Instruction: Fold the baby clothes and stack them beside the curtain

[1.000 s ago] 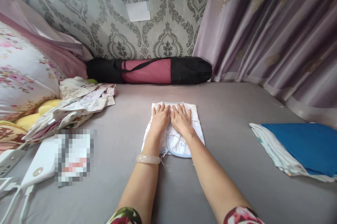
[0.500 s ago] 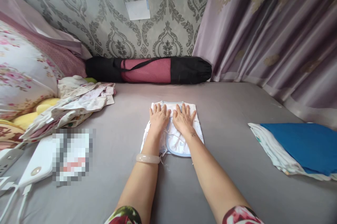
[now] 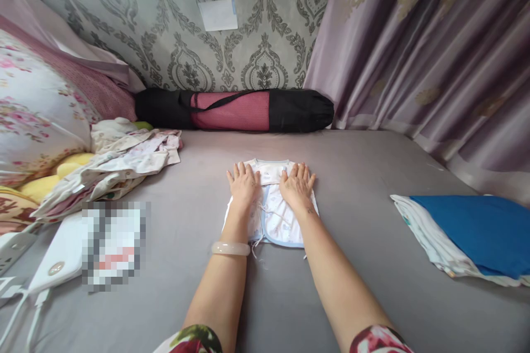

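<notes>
A small white baby shirt (image 3: 284, 225) with pale blue trim and thin tie strings lies flat on the grey sheet (image 3: 356, 176), its neckline toward the wall. My left hand (image 3: 244, 182) rests palm down on the upper left of the shirt, fingers spread. On the upper right, my right hand (image 3: 298, 184) also presses flat with its fingers apart. Between the hands the shirt's upper part and a stretch of blue edging show. The cloth under both palms is hidden.
A black and pink rolled bag (image 3: 232, 111) lies along the wall. Folded cloths with a blue one (image 3: 476, 231) on top sit at right. At left are rumpled clothes (image 3: 136, 162), a floral pillow (image 3: 41, 110), a white device (image 3: 62, 253) with cables and a blurred-out item.
My hands have slid apart across the shirt, the left one to the left and the right one to the right. More of the shirt's middle shows between them.
</notes>
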A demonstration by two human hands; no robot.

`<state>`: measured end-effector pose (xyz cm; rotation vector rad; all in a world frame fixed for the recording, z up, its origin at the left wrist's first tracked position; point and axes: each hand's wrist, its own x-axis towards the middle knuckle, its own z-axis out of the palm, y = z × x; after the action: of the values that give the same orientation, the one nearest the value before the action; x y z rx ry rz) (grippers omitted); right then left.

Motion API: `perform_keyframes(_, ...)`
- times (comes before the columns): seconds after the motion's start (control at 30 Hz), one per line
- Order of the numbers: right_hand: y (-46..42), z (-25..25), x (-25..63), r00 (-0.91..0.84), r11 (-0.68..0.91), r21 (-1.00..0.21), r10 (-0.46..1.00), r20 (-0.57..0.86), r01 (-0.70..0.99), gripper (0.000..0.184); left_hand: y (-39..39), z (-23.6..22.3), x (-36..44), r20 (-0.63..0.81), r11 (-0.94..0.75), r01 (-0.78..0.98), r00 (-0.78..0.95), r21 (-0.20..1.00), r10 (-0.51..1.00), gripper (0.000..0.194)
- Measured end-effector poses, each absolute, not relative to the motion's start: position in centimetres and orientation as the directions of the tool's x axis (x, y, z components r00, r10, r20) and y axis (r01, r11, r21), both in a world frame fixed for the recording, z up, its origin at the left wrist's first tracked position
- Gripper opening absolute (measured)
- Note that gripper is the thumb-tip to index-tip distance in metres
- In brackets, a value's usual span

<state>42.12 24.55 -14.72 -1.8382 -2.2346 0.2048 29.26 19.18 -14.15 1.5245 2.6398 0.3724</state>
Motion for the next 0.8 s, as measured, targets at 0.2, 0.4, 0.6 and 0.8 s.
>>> perform_keyframes(0.2, 23.4, -14.0, 41.3, -0.465, 0.469, -0.252, 0.882, 0.079, 0.846, 0.052, 19.3, -13.9, 30.3, 0.121, 0.252, 0.944, -0.281, 0.211, 0.952, 0.051)
perform_keyframes(0.4, 23.1, -14.8, 41.1, -0.494, 0.49, -0.254, 0.868, 0.054, 0.834, 0.052, 19.4, -14.6, 30.5, 0.05, 0.223, 0.936, -0.245, 0.271, 0.968, 0.051)
perform_keyframes(0.6, 23.1, -14.5, 41.0, -0.488, 0.484, -0.255, 0.871, 0.051, 0.837, 0.053, 19.1, -15.5, 30.3, 0.135, 0.201, 0.946, -0.241, 0.256, 0.961, 0.049)
perform_keyframes(0.8, 23.8, -12.5, 42.1, -0.558, 0.493, -0.309, 0.813, -0.17, 0.813, 0.057, 19.8, -13.8, 29.3, 0.006, 0.154, 0.958, -0.16, 0.241, 0.987, 0.045)
